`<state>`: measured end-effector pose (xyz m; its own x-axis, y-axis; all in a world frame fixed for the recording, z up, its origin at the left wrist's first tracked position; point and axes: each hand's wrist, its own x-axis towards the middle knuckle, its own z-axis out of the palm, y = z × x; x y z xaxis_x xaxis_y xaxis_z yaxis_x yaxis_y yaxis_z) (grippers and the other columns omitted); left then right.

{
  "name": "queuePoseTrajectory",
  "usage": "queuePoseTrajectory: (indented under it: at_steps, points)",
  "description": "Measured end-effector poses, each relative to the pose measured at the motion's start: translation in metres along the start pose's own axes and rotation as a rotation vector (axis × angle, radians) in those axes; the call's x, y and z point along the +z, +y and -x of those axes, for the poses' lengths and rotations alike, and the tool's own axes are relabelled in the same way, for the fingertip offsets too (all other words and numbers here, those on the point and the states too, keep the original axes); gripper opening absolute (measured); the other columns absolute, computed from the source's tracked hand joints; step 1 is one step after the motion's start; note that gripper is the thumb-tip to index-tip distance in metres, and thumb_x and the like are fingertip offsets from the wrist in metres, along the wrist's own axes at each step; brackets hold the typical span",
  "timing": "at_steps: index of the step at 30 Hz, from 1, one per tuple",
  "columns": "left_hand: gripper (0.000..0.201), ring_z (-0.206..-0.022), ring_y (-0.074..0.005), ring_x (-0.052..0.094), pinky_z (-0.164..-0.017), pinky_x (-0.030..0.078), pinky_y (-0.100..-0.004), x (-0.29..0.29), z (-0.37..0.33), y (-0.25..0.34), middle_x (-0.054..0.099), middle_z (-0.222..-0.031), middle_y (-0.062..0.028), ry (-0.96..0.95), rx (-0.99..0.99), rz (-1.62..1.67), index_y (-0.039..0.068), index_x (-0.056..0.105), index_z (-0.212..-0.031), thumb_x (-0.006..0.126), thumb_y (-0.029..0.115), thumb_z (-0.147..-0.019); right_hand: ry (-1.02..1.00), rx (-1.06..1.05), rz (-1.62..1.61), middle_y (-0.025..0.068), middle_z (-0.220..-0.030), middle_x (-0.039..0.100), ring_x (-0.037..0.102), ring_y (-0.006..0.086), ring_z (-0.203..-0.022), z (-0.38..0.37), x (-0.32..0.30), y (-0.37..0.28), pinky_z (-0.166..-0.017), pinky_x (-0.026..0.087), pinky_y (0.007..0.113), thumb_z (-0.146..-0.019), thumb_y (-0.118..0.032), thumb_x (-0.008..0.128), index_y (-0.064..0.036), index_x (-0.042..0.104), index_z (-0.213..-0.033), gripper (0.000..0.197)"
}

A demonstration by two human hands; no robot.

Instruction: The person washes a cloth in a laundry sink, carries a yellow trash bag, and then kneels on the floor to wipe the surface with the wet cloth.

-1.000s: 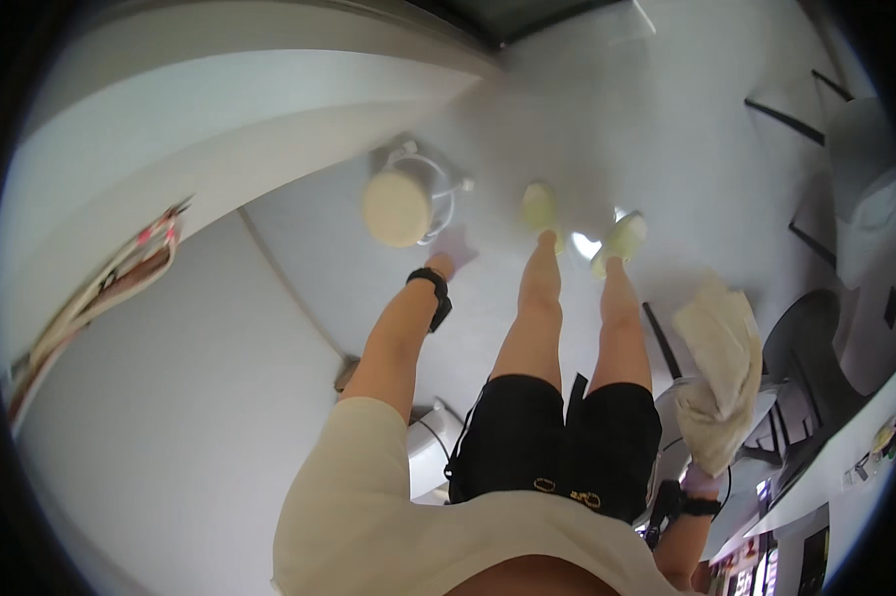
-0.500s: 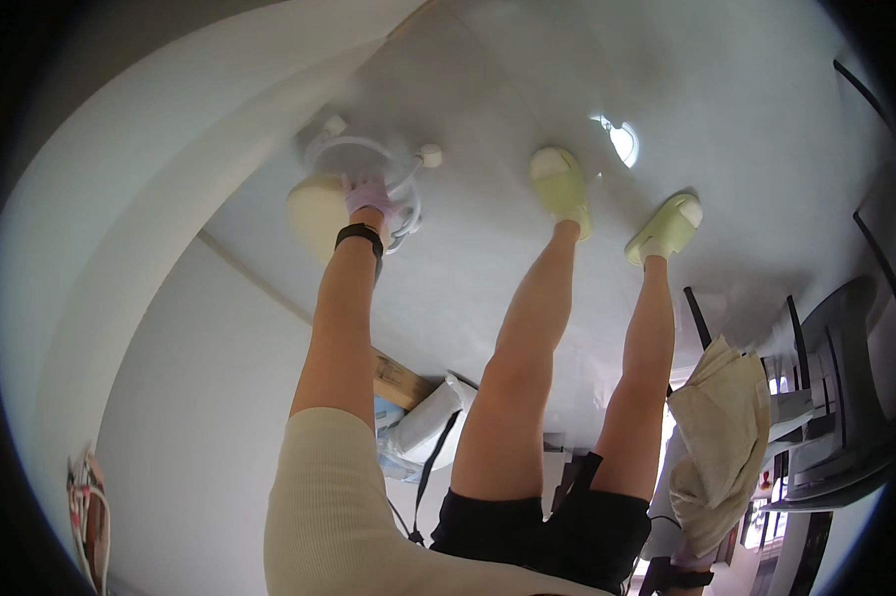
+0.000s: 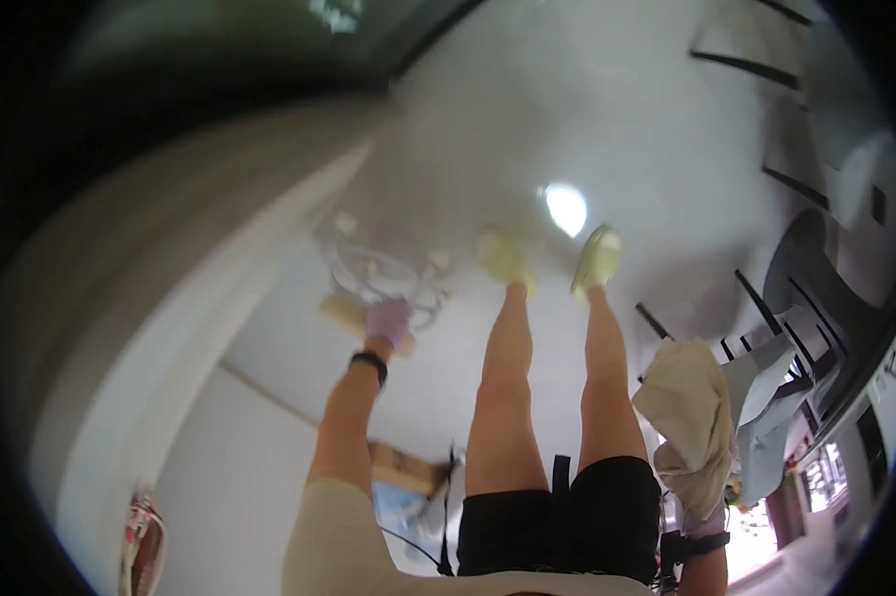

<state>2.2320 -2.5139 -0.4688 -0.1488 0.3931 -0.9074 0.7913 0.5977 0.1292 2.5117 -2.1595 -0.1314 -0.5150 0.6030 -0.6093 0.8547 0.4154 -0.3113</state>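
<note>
A small stool hangs or stands tilted at my left, with a pale yellow seat, a white tubular frame and cream feet; motion blurs it. My left hand, in a lilac glove, is closed on it where the seat meets the frame; its fingertips are hidden. At my right side a beige cloth droops in loose folds. My right hand, also gloved in lilac, grips it from the end nearest my body, with the fingers mostly covered by the cloth.
A pale wall edge runs along the left, with a dark glossy surface above it. Grey chairs with dark legs stand at the right. A cardboard box lies behind my left arm. Light glares off the grey floor.
The stool has turned, so its seat now shows as a narrow band. My view has shifted, bringing the dark glossy surface in at top left. My right hand still holds the cloth.
</note>
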Motion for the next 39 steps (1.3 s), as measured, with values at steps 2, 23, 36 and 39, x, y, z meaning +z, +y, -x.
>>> queuePoseTrajectory:
  at_steps: [2,23,36,39]
  points:
    - [0.029,-0.095,-0.026,0.062,-0.08,0.048,-0.0405,0.014,0.018,-0.003,0.065,-0.096,-0.0058,0.16,0.063,-0.059,0.014,0.062,-0.1,0.055,0.037,-0.085,0.022,-0.05,-0.108,0.0104,-0.108,0.062,0.062,0.0238,-0.095,0.002,-0.009,-0.022,-0.079,0.052,0.034,-0.073,-0.015,0.071,-0.0023,0.052,-0.118,0.051]
    - [0.041,-0.095,-0.035,0.062,-0.084,0.048,-0.043,-0.589,0.185,0.225,0.066,-0.098,-0.0172,0.368,0.331,-0.15,0.005,0.06,-0.107,0.043,0.041,-0.093,-0.303,-0.054,-2.286,0.0117,-0.118,0.06,0.061,0.0234,-0.103,-0.001,-0.293,-0.144,-0.093,0.047,0.034,-0.092,-0.024,0.05,-0.0011,0.049,-0.127,0.043]
    - [0.038,-0.088,-0.0347,0.065,-0.079,0.05,-0.0428,-0.877,0.148,0.202,0.067,-0.09,-0.0183,0.594,0.157,-0.129,0.005,0.066,-0.097,0.05,0.039,-0.091,-0.257,-0.23,-2.129,0.0111,-0.125,0.055,0.055,0.0266,-0.114,-0.175,-0.468,-0.182,-0.099,0.044,0.039,-0.091,-0.016,0.046,-0.0071,0.043,-0.134,0.044]
    - [0.037,-0.087,-0.0344,0.065,-0.077,0.051,-0.043,-0.94,0.112,0.16,0.067,-0.089,-0.0182,0.718,0.209,0.055,0.006,0.066,-0.099,0.049,0.038,-0.091,-0.236,-0.334,-2.14,0.0109,-0.128,0.054,0.053,0.0271,-0.116,-0.208,-0.506,-0.215,-0.101,0.043,0.04,-0.092,-0.018,0.047,-0.0076,0.043,-0.135,0.044]
